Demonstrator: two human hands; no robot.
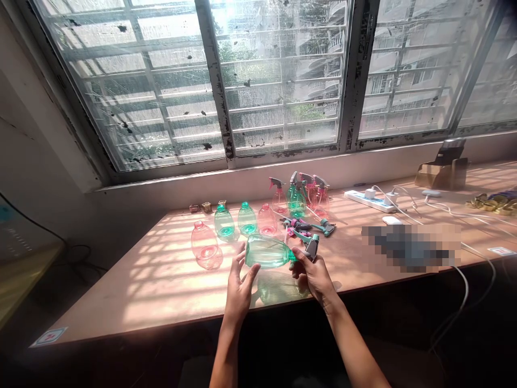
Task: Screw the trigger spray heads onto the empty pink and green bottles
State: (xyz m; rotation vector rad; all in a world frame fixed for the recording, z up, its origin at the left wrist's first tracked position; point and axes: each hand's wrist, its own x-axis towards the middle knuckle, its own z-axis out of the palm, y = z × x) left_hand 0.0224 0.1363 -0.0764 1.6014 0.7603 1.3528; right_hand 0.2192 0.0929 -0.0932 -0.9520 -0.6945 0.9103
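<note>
Via feed, I held the green btl point(266, 252) sideways above the bench point(169, 280): L hand point(241, 283) cupped round its base, R hand point(313, 272) pinching neck point(291, 257) & spray head point(312, 247). Prob. was light, slick, thin plastic; neck seemed best grip.

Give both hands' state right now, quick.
Left hand: holding the green bottle by its base end.
Right hand: holding the spray head at the bottle's neck.

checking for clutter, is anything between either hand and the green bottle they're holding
Nothing visible is: the left hand touches the base of the green bottle, and the right hand grips around its neck and spray head.
</note>
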